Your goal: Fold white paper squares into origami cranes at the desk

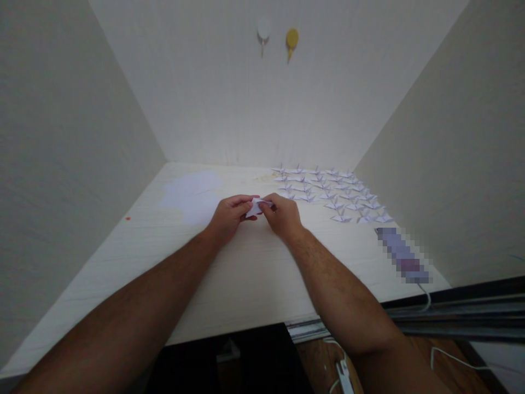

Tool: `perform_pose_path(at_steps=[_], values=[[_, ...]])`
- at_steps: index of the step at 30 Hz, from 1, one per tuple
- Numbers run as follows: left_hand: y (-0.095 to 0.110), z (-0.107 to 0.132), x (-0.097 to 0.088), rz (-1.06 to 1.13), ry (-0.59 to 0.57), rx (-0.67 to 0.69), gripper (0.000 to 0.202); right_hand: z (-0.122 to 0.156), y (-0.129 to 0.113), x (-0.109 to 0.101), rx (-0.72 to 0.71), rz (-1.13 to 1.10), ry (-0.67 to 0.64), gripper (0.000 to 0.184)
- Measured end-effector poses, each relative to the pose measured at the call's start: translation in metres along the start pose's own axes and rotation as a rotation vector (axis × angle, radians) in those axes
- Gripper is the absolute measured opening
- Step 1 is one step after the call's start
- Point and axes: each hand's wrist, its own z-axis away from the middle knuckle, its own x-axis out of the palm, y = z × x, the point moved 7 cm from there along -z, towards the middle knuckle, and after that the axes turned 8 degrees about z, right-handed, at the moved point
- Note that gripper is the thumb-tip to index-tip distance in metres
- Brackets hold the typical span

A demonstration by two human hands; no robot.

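Observation:
Both hands meet over the middle of the white table [246, 262], gripping one small piece of folded white paper [256, 207]. My left hand [232, 215] pinches its left side between thumb and fingers. On the right side, my right hand [283, 213] has thumb and fingers closed on the same paper. Part of the paper is hidden by the fingers. Rows of folded white paper cranes [328, 194] stand at the back right of the table. Sheets of white paper [191, 191] lie to the left of my left hand.
A blurred-out device [404, 254] with a white cable lies at the right edge. Walls enclose the table at the back and both sides. A white hook [263, 28] and a yellow hook [292, 38] are on the back wall. A power strip [344, 376] is below.

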Motion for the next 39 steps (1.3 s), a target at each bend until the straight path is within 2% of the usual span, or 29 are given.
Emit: perform_pose_path(at_steps=[5,10,14,19,21,25,28,33,39], values=[[-0.001,-0.003,-0.003,-0.050,-0.010,0.014,0.030,-0.001,0.000,0.001,-0.018,0.006,-0.045,0.010],[-0.001,-0.002,-0.002,-0.086,-0.024,0.027,0.029,0.000,0.007,0.003,0.084,-0.033,-0.033,0.009],[0.000,-0.001,-0.002,-0.101,-0.028,0.038,0.028,0.000,0.016,0.011,0.214,-0.254,-0.048,0.003],[-0.001,-0.002,-0.002,-0.085,-0.034,0.024,0.028,0.003,0.022,0.023,0.371,-0.534,-0.162,0.007],[-0.001,-0.002,-0.002,-0.070,-0.022,0.025,0.027,0.002,0.020,0.018,0.335,-0.486,-0.125,0.005],[-0.002,-0.002,-0.001,-0.062,-0.003,0.002,0.025,0.001,0.008,-0.001,0.155,-0.243,0.023,0.013],[-0.002,0.000,0.002,-0.096,-0.035,-0.019,0.027,0.001,0.001,-0.005,0.067,-0.160,0.055,0.009],[0.001,0.002,0.004,-0.151,-0.040,0.002,0.034,0.002,-0.001,-0.004,-0.019,-0.128,0.086,0.012],[0.001,0.000,0.003,-0.141,-0.069,0.009,0.028,0.004,-0.001,-0.007,-0.100,-0.199,0.117,0.023]])
